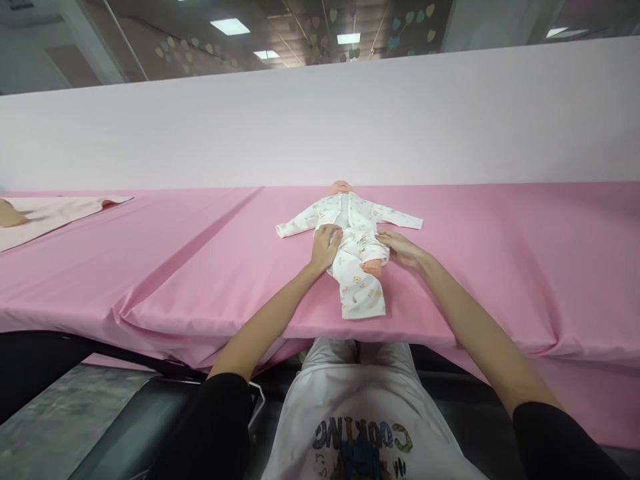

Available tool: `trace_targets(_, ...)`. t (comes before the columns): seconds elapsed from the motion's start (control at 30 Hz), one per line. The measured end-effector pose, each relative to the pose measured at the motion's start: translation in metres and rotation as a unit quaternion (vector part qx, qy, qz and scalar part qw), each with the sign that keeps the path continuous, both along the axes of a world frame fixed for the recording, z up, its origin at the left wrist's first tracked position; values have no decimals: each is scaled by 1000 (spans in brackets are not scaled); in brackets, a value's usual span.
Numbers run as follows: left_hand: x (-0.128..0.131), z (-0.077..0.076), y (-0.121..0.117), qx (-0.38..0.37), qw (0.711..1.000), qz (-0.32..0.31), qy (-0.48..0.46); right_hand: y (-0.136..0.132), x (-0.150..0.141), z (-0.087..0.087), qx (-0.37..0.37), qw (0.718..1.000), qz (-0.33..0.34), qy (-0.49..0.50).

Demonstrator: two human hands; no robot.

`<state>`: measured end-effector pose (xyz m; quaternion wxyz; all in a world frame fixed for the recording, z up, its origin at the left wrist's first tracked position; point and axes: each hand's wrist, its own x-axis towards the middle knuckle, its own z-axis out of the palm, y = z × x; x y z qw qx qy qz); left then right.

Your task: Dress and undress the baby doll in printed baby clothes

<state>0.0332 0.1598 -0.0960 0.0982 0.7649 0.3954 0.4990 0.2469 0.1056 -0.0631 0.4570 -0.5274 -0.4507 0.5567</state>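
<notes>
A baby doll (342, 187) lies on its back on the table, its head toward the white panel. It wears a white patterned baby jacket (327, 208), whose sleeves spread to both sides and whose front parts over a paler layer. White baby pants (361, 293) with small bear prints cover its lower body. One pant leg stretches flat toward me; a bare doll foot (372, 268) shows from the other, bunched leg. My left hand (326, 248) is closed on the pants at the left of the waist. My right hand (401, 249) pinches the pants' fabric on the right side.
A pink cloth (475, 260) with folds covers the table, and its front edge hangs before my lap. At far left a pale mat (65, 212) carries a tan object (9, 215), partly cut off. A white panel (320, 127) rises behind the table.
</notes>
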Motion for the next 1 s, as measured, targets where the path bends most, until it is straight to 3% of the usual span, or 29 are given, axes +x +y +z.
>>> trace_targets(0.13,3,-7,3,-2,1000,-1,19,-1,3,-2,8,999,52,12)
trace_targets(0.4,-3,-3,2,-12,999,-25,-23,-1,12,-6,11,988,155,22)
trace_targets(0.63,-5,-2,1,0,999,-29,-20,-5,15,3,27,978,195,-64)
trace_targets(0.73,-3,-3,0,14,999,-27,-15,-1,19,6,53,976,137,-162)
trace_targets(0.83,-3,-3,0,31,999,-16,-8,10,16,4,98,969,-30,-224)
trace_targets(0.9,-3,-3,0,42,999,-15,8,20,6,2,149,941,-123,-277)
trace_targets(1.0,-4,-1,-2,53,998,-30,35,38,-18,4,231,872,-156,-402)
